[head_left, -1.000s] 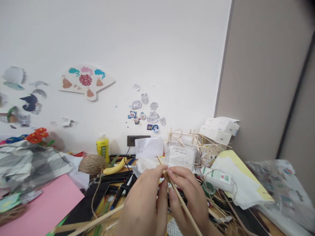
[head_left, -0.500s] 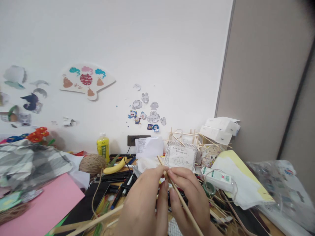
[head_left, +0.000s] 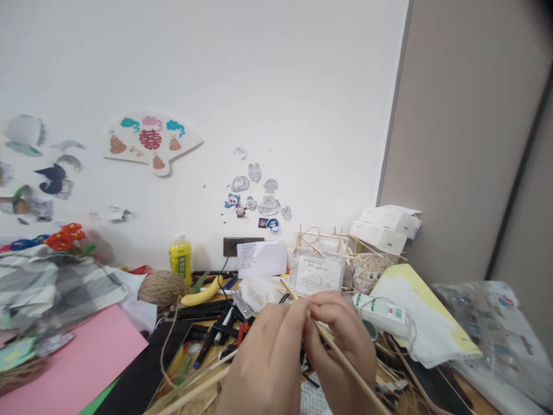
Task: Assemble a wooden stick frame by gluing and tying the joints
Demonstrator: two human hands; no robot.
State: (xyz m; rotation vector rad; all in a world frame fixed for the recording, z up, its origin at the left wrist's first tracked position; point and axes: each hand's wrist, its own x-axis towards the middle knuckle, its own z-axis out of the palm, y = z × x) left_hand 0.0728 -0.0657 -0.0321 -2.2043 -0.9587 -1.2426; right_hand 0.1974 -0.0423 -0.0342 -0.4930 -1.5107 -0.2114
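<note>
Wooden stick (head_left: 351,368) looks thin, straight and pale tan.

Craft corner against a white wall (head_left: 302,86)
Wooden sticks (head_left: 345,362), twine (head_left: 162,288), pens (head_left: 209,341) and pink paper (head_left: 95,363) crowd together below cutout stickers (head_left: 269,206) and a decorated fan (head_left: 151,141).

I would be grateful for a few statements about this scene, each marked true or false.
1. The right hand holds a wooden stick beside the left hand. True.
2. In view, a twine ball lies left of the banana. True.
3. The banana is in the left hand. False: it lies apart from both hands.
4. The yellow bottle has a white cap. True.
5. The bottle lies on its side. False: it stands upright.
</note>
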